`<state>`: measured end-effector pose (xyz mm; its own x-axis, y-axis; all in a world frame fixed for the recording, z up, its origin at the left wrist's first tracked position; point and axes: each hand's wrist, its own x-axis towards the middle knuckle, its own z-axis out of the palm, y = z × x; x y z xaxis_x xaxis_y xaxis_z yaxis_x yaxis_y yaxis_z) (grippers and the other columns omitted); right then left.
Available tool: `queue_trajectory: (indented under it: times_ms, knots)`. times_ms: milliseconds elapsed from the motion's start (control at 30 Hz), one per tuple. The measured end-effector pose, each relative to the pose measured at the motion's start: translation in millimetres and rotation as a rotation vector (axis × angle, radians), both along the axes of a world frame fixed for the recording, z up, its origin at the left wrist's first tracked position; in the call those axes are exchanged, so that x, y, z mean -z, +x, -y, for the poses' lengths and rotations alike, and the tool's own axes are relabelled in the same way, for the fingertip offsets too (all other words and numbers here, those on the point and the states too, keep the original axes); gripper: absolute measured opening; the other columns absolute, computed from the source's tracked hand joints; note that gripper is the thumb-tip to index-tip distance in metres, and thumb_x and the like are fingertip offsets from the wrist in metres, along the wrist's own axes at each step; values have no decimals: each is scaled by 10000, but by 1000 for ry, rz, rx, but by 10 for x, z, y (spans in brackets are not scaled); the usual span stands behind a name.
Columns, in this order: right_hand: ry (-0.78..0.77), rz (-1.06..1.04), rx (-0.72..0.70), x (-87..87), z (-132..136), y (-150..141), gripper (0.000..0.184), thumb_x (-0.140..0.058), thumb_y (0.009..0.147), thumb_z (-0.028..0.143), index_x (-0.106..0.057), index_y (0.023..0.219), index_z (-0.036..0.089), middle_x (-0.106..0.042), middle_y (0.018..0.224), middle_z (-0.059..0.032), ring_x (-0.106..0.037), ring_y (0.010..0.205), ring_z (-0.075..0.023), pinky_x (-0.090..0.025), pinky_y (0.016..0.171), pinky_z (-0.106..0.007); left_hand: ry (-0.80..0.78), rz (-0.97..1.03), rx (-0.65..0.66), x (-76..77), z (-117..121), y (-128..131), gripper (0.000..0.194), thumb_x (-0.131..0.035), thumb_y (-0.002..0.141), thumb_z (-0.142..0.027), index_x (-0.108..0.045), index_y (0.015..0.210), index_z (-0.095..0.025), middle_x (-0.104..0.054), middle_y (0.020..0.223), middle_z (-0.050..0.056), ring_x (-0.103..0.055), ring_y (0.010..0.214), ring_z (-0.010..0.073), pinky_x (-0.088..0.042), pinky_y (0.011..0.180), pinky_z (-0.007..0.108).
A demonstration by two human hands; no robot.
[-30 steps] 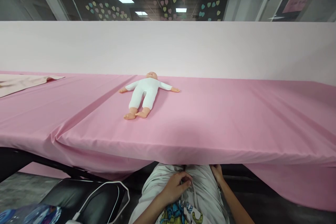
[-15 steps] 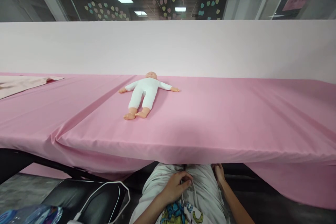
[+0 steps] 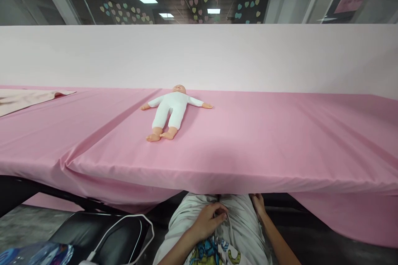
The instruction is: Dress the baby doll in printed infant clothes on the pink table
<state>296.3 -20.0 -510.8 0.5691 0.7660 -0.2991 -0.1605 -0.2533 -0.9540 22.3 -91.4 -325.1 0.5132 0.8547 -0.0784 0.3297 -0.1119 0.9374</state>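
Observation:
My left hand [image 3: 211, 220] rests on my lap with its fingers curled and the thumb and fingertips drawn together. A pale drawstring [image 3: 230, 225] of my light shorts [image 3: 182, 223] runs from those fingertips. Against the outer side of my other thigh lies my right hand [image 3: 258, 205], fingers loosely stretched forward, their tips partly hidden under the table edge; I see nothing in it. On the table, out of reach of both hands, a baby doll [image 3: 173, 105] in a white suit lies on its back, arms spread, feet toward me.
A pink cloth [image 3: 264, 132] covers the table and hangs over its front edge. A beige cloth [image 3: 27, 98] lies at far left. Behind stands a white partition [image 3: 199, 56]. At lower left are a black seat [image 3: 105, 232], a white cable [image 3: 151, 225] and a plastic bottle [image 3: 37, 253].

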Motion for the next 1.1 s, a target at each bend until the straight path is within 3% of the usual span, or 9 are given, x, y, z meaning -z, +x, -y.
queue_trajectory:
  times_ms: [667,1100]
  knots:
    - [57,70,-80,-46,-79,-27,133,-605,425,274,-556,499,174,-577,514,-21,-503,585,-179,-423,593,-296,5,-16,3,-7,4,2,336,-500,829,-418,-659,940,-144,-676,833,45,-600,810,159,-429,737,232]
    - [40,134,-145,-144,-113,-43,134,-577,415,245,-453,404,196,-449,392,24,-368,494,-116,-329,498,-255,2,-12,0,-3,-2,9,356,-501,829,-429,-663,941,-133,-675,850,58,-602,821,167,-424,730,234]
